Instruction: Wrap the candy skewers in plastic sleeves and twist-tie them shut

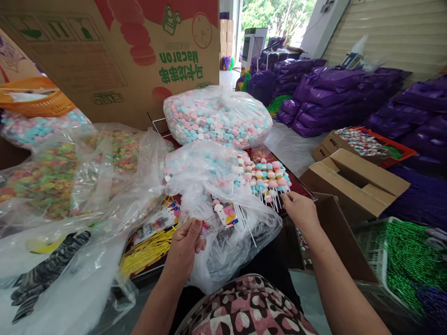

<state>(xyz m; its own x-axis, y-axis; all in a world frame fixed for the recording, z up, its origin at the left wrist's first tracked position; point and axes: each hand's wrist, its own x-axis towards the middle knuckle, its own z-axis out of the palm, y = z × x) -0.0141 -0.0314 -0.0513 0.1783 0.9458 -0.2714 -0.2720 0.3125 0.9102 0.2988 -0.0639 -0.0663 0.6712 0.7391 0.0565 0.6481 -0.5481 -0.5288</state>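
My left hand is closed in a pinch near the middle of the view, with something small and red at its fingertips. Beside it, a printed card lies on a clear plastic bag. My right hand has its fingers pressed together at the white sticks of the skewered candies, which are pink, blue and white and lie in a pile. What its fingertips grip is too small to make out. Loose white sticks rest on the plastic. Yellow ties lie left of my left hand.
A large bag of pastel candies stands behind the pile, before a tall carton. Bags of ring candies are at left. Open boxes, a crate of green strands and purple bags are at right.
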